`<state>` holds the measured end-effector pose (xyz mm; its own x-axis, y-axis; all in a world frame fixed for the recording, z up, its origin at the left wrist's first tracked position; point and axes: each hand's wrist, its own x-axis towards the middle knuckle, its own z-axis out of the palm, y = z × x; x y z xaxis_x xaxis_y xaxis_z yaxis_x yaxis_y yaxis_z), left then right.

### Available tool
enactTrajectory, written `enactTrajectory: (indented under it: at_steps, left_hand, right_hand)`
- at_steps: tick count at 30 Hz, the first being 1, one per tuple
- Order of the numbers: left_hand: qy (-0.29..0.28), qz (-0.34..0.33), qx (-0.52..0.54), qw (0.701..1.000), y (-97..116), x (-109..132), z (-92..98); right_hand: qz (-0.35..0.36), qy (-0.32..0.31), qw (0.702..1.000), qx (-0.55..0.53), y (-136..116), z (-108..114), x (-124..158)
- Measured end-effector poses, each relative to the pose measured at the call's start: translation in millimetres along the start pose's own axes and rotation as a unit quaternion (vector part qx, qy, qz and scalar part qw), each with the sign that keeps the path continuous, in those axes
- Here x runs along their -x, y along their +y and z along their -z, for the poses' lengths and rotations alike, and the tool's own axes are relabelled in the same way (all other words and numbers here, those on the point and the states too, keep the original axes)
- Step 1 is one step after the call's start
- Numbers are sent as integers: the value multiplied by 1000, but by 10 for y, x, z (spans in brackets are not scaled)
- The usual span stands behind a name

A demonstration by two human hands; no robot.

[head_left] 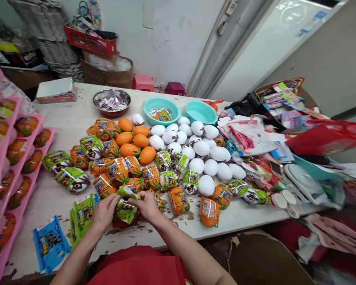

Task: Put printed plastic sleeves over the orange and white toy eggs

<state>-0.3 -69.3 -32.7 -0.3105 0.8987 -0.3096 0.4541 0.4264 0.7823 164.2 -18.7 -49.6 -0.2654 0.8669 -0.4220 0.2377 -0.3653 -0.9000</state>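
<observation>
My left hand [105, 209] and my right hand [148, 205] pinch the top edge of a green wrapper [126, 209] between them, near the table's front edge. Orange wrapped eggs [117, 170] lie just beyond, with bare orange eggs [129, 150] behind them. White eggs [207, 185] are piled to the right, and several green wrapped eggs [191, 182] lie among them. Flat green packets [84, 213] and blue packets [51, 243] rest left of my left hand. Whatever is inside the held wrapper is hidden.
Pink trays [32, 174] of wrapped eggs stand at the left edge. A metal bowl [111, 113] and two turquoise basins [161, 102] are at the back. Bags and mixed packets [249, 136] cover the table's right side. A cardboard box [299, 93] stands behind them.
</observation>
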Motion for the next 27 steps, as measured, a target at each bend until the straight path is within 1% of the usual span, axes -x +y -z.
enactTrajectory:
  at_steps: [2, 3, 5, 6, 7, 9, 11, 13, 14, 15, 17, 19, 21, 22, 25, 27]
  left_hand:
    - [-29, -10, 53, 998, 46, -39, -37]
    - [-57, -17, 85, 995, 72, -48, -62]
    - [-116, -26, 159, 980, 127, -53, -128]
    - [-130, -25, 198, 971, 154, -55, -165]
    - [-132, -19, 236, 963, 180, -58, -204]
    - [-115, 2, 293, 949, 222, -79, -284]
    - [-96, 31, 315, 944, 257, -112, -366]
    - [-96, 58, 307, 945, 298, -151, -449]
    - [-102, 61, 294, 948, 323, -172, -488]
    - [-111, 55, 273, 954, 351, -193, -522]
    - [-133, 18, 223, 965, 414, -234, -565]
    - [-140, -27, 166, 976, 479, -256, -563]
    - [-133, -59, 116, 983, 535, -246, -523]
    - [-138, -69, 105, 982, 556, -228, -498]
    - [-185, -73, 123, 972, 569, -146, -450]
    - [-196, -73, 130, 969, 523, -97, -453]
  right_hand:
    - [9, 29, 999, 33, 7, 176, 5]
    - [15, 47, 998, 48, 9, 262, 12]
    - [25, 82, 993, 77, 12, 421, 28]
    - [28, 96, 991, 87, 17, 493, 34]
    - [28, 105, 990, 93, 25, 560, 36]
    - [23, 113, 989, 90, 54, 677, 32]
    - [15, 109, 992, 66, 91, 763, 21]
    - [10, 99, 995, 32, 124, 813, 15]
    - [7, 91, 996, 15, 136, 826, 16]
    - [5, 83, 997, 0, 144, 833, 21]
    - [-2, 70, 997, -21, 153, 841, 41]
    - [-13, 64, 997, -34, 157, 848, 68]
    - [-25, 61, 997, -43, 160, 856, 95]
    - [-30, 58, 997, -48, 162, 859, 107]
    - [-38, 42, 997, -60, 165, 848, 150]
    - [-38, 35, 997, -58, 167, 832, 203]
